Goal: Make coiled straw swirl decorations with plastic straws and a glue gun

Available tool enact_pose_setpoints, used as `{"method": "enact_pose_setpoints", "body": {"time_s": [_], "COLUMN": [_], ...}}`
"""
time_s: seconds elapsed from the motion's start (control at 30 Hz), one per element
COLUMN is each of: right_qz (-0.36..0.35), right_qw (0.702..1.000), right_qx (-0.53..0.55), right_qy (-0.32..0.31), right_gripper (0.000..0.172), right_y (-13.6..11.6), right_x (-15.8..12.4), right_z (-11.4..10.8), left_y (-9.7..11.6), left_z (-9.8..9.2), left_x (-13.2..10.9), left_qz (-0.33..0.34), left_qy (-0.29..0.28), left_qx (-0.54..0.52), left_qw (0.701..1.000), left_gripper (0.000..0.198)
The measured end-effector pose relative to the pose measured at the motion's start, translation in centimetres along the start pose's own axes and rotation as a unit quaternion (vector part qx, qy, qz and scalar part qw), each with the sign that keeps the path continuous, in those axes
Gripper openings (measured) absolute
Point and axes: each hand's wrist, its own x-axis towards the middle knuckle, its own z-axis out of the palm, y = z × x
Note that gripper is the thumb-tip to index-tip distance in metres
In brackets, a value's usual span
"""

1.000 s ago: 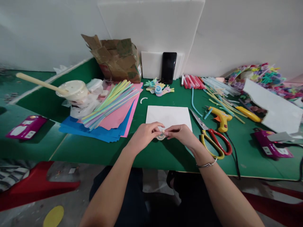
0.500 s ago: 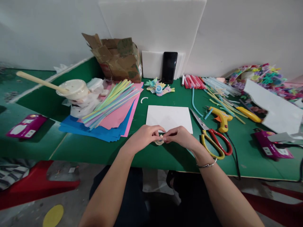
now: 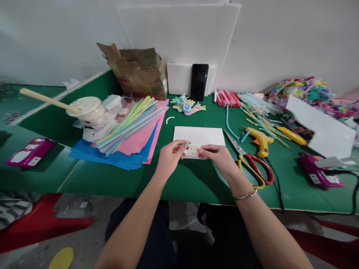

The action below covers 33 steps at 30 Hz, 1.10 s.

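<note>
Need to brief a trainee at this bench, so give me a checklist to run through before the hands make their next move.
1. Pale spiral piece gripped: ok, the right hand pinches its edge.
2. Left hand steadying the piece: cannot tell; it is right beside it, contact unclear.
3. White sheet lying flat: ok, on the green table behind the hands.
4. Scissors apart from the right arm: cannot tell; the wrist overlaps the yellow handle in view.
5. Glue gun cool: cannot tell; it lies on its side, heat not visible.
6. Cord away from the table's front edge: not ok, it runs to it.
</note>
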Motion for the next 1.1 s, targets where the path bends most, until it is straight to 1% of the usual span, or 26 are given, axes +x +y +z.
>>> {"method": "enact_pose_setpoints", "body": {"time_s": [0.07, 0.13, 0.2, 0.27, 0.43, 0.7, 0.9, 1.0, 1.1], "right_qz": [-0.021, -0.044, -0.060, -0.074, -0.098, -0.080, -0.066, -0.074, -0.076], "right_qw": [0.999, 0.997, 0.996, 0.995, 0.993, 0.995, 0.995, 0.995, 0.995], "right_qx": [0.036, 0.049, 0.047, 0.042, 0.039, 0.039, 0.053, 0.048, 0.044], "right_qy": [0.030, 0.046, 0.052, 0.058, 0.059, 0.052, 0.045, 0.043, 0.041], "right_gripper": [0.023, 0.023, 0.023, 0.023, 0.021, 0.021, 0.022, 0.022, 0.021], "right_y": [0.2, 0.4, 0.5, 0.7, 1.0, 1.0, 1.0, 1.1, 1.1], "right_x": [0.1, 0.0, -0.1, -0.1, -0.1, -0.1, -0.2, -0.2, -0.2], "right_z": [0.2, 0.5, 0.7, 0.9, 1.1, 1.1, 1.1, 1.1, 1.0], "left_y": [0.1, 0.0, -0.1, -0.3, -0.4, -0.3, -0.5, -0.5, -0.5], "left_z": [0.8, 1.4, 1.7, 1.9, 1.9, 1.6, 1.4, 1.5, 1.5], "left_x": [-0.2, -0.3, -0.4, -0.4, -0.5, -0.5, -0.3, -0.4, -0.3], "left_qz": [-0.038, -0.069, -0.088, -0.099, -0.091, -0.046, -0.029, -0.028, -0.019], "left_qy": [0.012, 0.018, 0.033, 0.054, 0.081, 0.071, 0.072, 0.080, 0.076], "left_qx": [-0.086, -0.147, -0.184, -0.199, -0.194, -0.134, -0.123, -0.138, -0.139], "left_qw": [0.995, 0.987, 0.978, 0.974, 0.973, 0.987, 0.989, 0.987, 0.987], "left_gripper": [0.021, 0.022, 0.023, 0.023, 0.023, 0.013, 0.015, 0.019, 0.019]}}
